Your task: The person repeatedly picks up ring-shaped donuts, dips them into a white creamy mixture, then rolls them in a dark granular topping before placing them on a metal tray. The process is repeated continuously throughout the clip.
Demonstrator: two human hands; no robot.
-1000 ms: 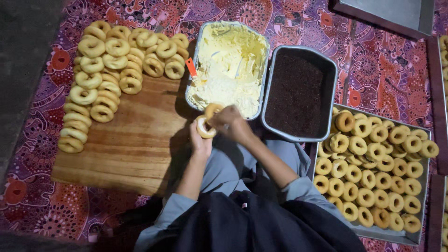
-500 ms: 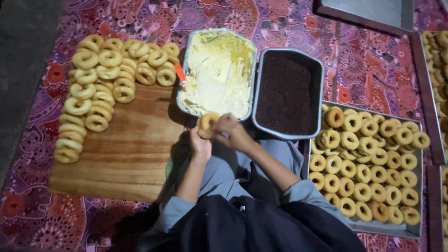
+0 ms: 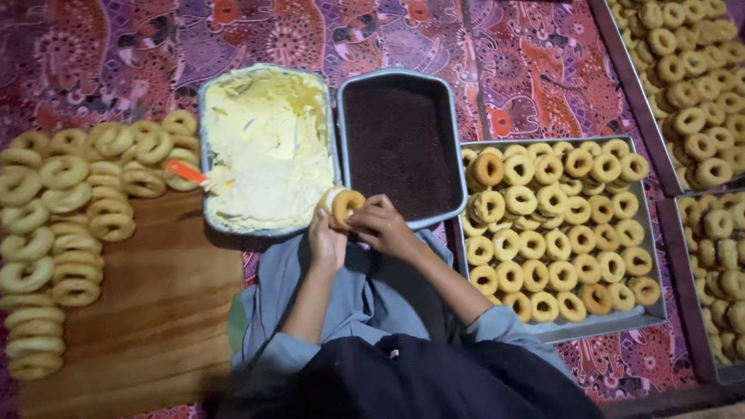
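Both my hands hold one ring-shaped doughnut (image 3: 342, 206) with pale cream on it, upright at the near rim of the trays. My left hand (image 3: 327, 242) cups it from below and my right hand (image 3: 382, 226) pinches it from the right. Just beyond is a metal tray of pale yellow cream (image 3: 268, 147) with an orange-handled spreader (image 3: 188, 172) stuck in its left side. To its right stands a metal tray of dark brown sprinkles (image 3: 400, 143).
A wooden board (image 3: 147, 310) at the left carries several plain doughnut rings (image 3: 54, 233) in rows. A metal tray (image 3: 652, 314) at the right holds several browned doughnuts (image 3: 555, 225). More trays of doughnuts (image 3: 698, 85) lie at the far right on a patterned cloth (image 3: 543, 62).
The view has shifted right, so the board moved left and more trays show at the right. My hands stay on the doughnut, which has turned upright between them.
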